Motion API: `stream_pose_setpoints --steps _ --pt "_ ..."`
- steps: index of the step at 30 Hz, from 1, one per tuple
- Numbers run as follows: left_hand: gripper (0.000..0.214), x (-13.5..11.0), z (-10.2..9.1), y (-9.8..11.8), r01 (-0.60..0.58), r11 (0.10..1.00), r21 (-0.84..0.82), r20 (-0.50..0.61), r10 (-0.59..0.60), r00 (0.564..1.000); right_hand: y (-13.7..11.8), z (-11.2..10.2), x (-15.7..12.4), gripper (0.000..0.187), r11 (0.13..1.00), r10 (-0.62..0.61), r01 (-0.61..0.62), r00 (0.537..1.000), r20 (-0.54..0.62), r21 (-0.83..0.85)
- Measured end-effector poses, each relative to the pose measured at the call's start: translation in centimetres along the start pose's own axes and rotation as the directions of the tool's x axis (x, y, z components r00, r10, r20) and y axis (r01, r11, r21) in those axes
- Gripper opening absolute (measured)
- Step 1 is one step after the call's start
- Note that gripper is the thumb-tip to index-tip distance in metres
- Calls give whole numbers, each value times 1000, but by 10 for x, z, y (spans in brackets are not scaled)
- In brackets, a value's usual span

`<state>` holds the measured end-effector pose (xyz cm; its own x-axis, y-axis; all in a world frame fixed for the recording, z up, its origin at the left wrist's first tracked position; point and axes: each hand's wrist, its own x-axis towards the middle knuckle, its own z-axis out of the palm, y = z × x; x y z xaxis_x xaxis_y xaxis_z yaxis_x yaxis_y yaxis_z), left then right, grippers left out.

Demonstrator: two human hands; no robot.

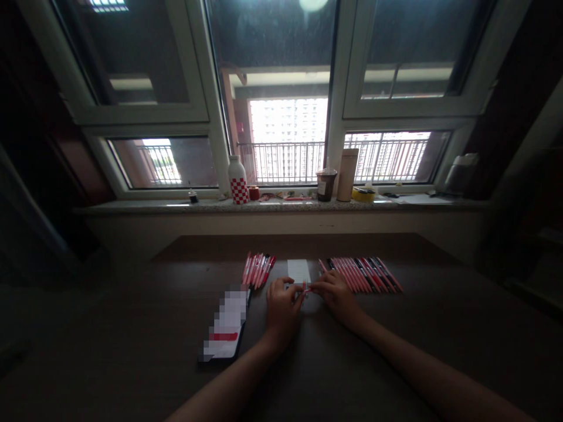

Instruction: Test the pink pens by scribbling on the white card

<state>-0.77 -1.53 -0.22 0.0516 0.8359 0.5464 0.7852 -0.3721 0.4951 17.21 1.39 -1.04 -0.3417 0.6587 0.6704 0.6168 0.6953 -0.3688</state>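
Observation:
My left hand and my right hand meet over the middle of the brown table. Fingertips of both are pinched round a small slim pink and whitish piece, too small and dark to name. Just beyond them lies a white paper card, partly covered by my left hand. A row of pink pens, a few dark or red among them, lies beyond my right hand. To the left is a smaller bunch of pink and red pens. A phone with a blurred screen lies beside my left forearm.
The table reaches the wall under a window. On the sill stand a red-checked white bottle, a dark drink cup, a tall tan box, a yellow roll and small clutter.

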Motion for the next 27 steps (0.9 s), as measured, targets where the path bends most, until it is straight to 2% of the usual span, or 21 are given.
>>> stream_pose_setpoints --steps 12,27 --pt "15 1 -1 0 21 999 -42 20 -21 1000 -1 -2 1 9 998 32 -33 999 10 62" --pt "15 2 -3 1 14 997 -70 -6 -14 1000 0 0 1 13 999 34 -35 999 41 28"
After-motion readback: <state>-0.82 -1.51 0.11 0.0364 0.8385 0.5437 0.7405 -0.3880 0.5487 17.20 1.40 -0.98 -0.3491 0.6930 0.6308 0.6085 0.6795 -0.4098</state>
